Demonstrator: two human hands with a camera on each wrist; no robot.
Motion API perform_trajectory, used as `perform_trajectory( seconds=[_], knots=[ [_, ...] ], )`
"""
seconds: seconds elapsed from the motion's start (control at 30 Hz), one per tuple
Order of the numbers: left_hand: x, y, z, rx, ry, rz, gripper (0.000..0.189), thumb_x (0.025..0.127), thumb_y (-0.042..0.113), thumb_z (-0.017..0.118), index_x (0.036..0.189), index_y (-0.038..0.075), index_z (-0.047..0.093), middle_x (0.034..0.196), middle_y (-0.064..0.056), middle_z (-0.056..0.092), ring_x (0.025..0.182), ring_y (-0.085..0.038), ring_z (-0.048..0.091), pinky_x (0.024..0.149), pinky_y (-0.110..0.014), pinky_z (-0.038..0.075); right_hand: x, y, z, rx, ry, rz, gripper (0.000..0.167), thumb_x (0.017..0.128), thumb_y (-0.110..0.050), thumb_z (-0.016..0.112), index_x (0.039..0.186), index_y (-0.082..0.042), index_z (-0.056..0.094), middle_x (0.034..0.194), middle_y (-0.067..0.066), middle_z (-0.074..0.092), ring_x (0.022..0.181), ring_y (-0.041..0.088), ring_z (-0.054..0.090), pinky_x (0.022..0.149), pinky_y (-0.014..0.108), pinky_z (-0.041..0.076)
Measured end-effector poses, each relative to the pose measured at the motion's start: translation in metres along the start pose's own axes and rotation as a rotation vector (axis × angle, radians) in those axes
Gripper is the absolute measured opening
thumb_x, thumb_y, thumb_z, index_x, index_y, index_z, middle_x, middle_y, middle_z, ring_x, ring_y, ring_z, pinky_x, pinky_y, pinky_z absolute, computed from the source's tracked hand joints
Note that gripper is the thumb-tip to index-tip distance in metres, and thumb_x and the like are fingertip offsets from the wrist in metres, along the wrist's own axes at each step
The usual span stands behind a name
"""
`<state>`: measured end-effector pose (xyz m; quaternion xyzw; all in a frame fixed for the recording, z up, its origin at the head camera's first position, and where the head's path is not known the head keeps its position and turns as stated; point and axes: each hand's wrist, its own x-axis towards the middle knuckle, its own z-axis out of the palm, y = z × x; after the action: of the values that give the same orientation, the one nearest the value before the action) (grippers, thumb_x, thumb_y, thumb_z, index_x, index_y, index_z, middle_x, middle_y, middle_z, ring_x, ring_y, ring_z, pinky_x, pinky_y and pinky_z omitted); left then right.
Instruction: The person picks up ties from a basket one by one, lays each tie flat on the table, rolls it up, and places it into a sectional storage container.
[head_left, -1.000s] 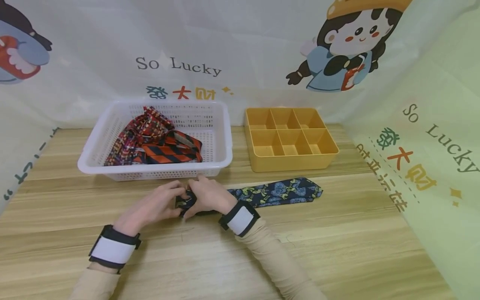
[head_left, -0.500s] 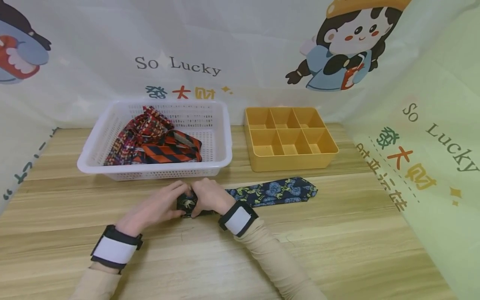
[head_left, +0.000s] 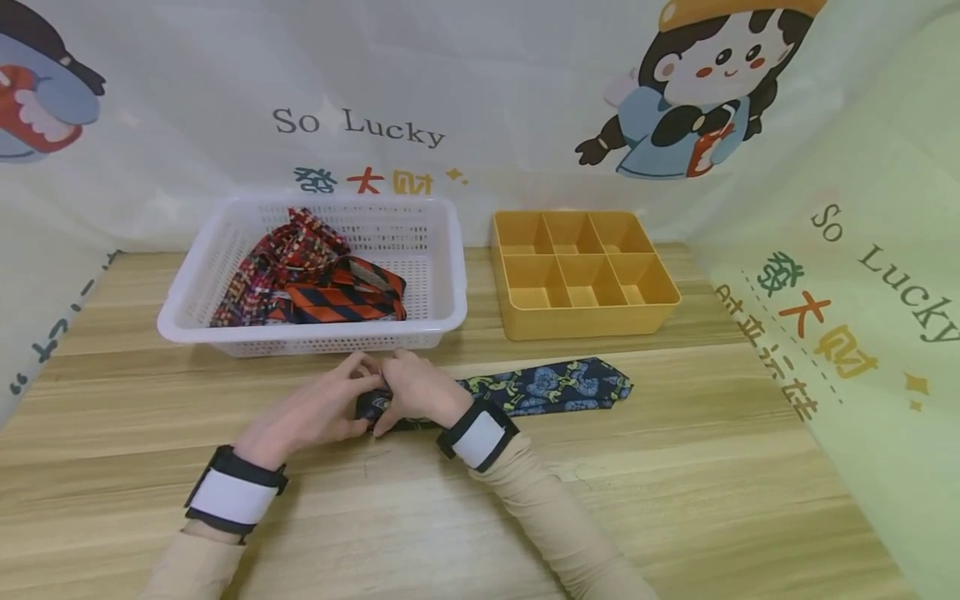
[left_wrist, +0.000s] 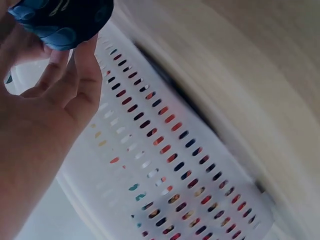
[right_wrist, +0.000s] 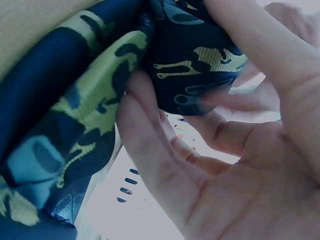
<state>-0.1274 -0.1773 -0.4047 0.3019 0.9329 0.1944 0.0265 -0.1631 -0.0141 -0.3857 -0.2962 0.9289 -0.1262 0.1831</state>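
A dark navy necktie (head_left: 555, 387) with blue and yellow-green figures stretches across the table, its pointed end to the right. Its left part is rolled up between both hands. My left hand (head_left: 318, 408) holds the roll from the left, with fingers and thumb curled round it; in the left wrist view the rolled tie (left_wrist: 65, 22) shows at the fingertips. From the other side my right hand (head_left: 420, 390) grips the same roll, its thumb on the near side. The right wrist view shows the tie (right_wrist: 95, 95) running from the roll past the fingers.
Behind the hands stands a white perforated basket (head_left: 172, 325) with a multicoloured checked cloth (head_left: 300, 250) and a red-and-navy striped tie (head_left: 337, 296). Right of it is a yellow box (head_left: 592, 323) with several compartments. Printed cloth hangs behind and at the sides.
The tie's pointed end has shifted slightly left toward the hands. Both hands stay at the roll while their fingers change position on it.
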Motion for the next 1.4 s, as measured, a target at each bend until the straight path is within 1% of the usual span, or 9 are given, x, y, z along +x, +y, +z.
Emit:
perform_trajectory(
  seconds=[0.1, 0.23, 0.53, 0.7, 0.83, 0.93, 1.07, 1.3, 1.4],
  knots=[
    [0.0012, -0.0002, 0.0008, -0.031, -0.015, -0.012, 0.054, 0.071, 0.011, 0.081, 0.118, 0.005, 0.054, 0.111, -0.009, 0.052, 0.094, -0.021, 0.058, 0.082, -0.039, 0.052, 0.0014, 0.0004, 0.0009, -0.016, 0.008, -0.005, 0.063, 0.061, -0.036, 0.089, 0.114, -0.014, 0.064, 0.118, 0.002, 0.063, 0.107, 0.015, 0.057, 0.089, 0.024, 0.049],
    [0.0017, -0.0009, 0.0006, -0.068, 0.006, 0.022, 0.042, 0.071, 0.005, 0.079, 0.105, 0.008, 0.055, 0.106, -0.008, 0.057, 0.095, -0.021, 0.059, 0.082, -0.039, 0.052, 0.0024, 0.0013, 0.0015, -0.042, 0.001, 0.014, 0.054, 0.06, -0.037, 0.089, 0.103, -0.012, 0.067, 0.108, 0.001, 0.066, 0.098, 0.013, 0.059, 0.08, 0.022, 0.049],
    [-0.0012, -0.0001, -0.0044, -0.006, 0.044, 0.064, 0.032, 0.072, 0.004, 0.078, 0.103, 0.002, 0.069, 0.111, -0.015, 0.054, 0.098, -0.028, 0.059, 0.082, -0.043, 0.052, -0.0039, -0.0003, 0.001, -0.01, -0.033, -0.026, 0.066, 0.071, -0.051, 0.077, 0.12, -0.012, 0.056, 0.115, 0.002, 0.055, 0.097, 0.012, 0.054, 0.076, 0.022, 0.047],
    [0.0001, 0.0001, -0.0023, 0.032, 0.059, 0.077, 0.035, 0.074, 0.008, 0.078, 0.107, 0.004, 0.07, 0.117, -0.015, 0.05, 0.101, -0.027, 0.058, 0.083, -0.041, 0.051, -0.0041, -0.0009, -0.0011, -0.086, 0.044, -0.031, 0.059, 0.069, -0.047, 0.081, 0.113, -0.013, 0.063, 0.108, 0.002, 0.06, 0.094, 0.014, 0.056, 0.075, 0.023, 0.048],
    [-0.0002, 0.001, -0.0009, 0.022, 0.048, 0.055, 0.044, 0.073, 0.007, 0.078, 0.115, 0.006, 0.065, 0.119, -0.015, 0.05, 0.101, -0.028, 0.058, 0.084, -0.042, 0.052, -0.0004, 0.0011, 0.0012, -0.123, 0.08, -0.018, 0.059, 0.063, -0.04, 0.087, 0.111, -0.013, 0.067, 0.109, 0.002, 0.066, 0.099, 0.015, 0.061, 0.082, 0.024, 0.05],
    [-0.0008, 0.002, -0.0012, -0.004, 0.045, 0.033, 0.046, 0.073, 0.005, 0.078, 0.115, 0.004, 0.058, 0.115, -0.014, 0.052, 0.097, -0.026, 0.059, 0.082, -0.041, 0.052, 0.0024, 0.0038, 0.0028, -0.12, 0.077, 0.012, 0.055, 0.06, -0.037, 0.089, 0.106, -0.012, 0.069, 0.107, 0.002, 0.069, 0.096, 0.014, 0.063, 0.083, 0.023, 0.051],
    [-0.0013, 0.0032, -0.0036, -0.009, 0.052, 0.035, 0.035, 0.073, 0.003, 0.078, 0.104, 0.004, 0.061, 0.114, -0.016, 0.056, 0.098, -0.028, 0.061, 0.082, -0.042, 0.053, 0.0035, 0.0064, 0.003, -0.091, 0.035, 0.035, 0.051, 0.062, -0.039, 0.088, 0.101, -0.012, 0.069, 0.101, 0.001, 0.069, 0.087, 0.013, 0.064, 0.074, 0.023, 0.051],
    [-0.0017, 0.0041, -0.0053, 0.049, 0.092, 0.083, 0.027, 0.071, 0.005, 0.078, 0.097, 0.004, 0.069, 0.11, -0.016, 0.056, 0.099, -0.028, 0.058, 0.083, -0.043, 0.051, -0.0013, 0.0086, -0.001, -0.01, -0.046, -0.069, 0.075, 0.071, -0.05, 0.078, 0.13, -0.013, 0.051, 0.126, 0.005, 0.056, 0.112, 0.017, 0.055, 0.09, 0.027, 0.049],
    [-0.001, 0.0046, -0.0045, 0.094, 0.112, 0.105, 0.027, 0.072, 0.009, 0.078, 0.097, 0.004, 0.071, 0.109, -0.014, 0.054, 0.099, -0.027, 0.055, 0.082, -0.041, 0.05, -0.0034, 0.0078, -0.0037, -0.003, -0.035, -0.063, 0.076, 0.073, -0.049, 0.077, 0.135, -0.017, 0.047, 0.13, 0.005, 0.051, 0.115, 0.018, 0.052, 0.091, 0.029, 0.049]
  ],
)
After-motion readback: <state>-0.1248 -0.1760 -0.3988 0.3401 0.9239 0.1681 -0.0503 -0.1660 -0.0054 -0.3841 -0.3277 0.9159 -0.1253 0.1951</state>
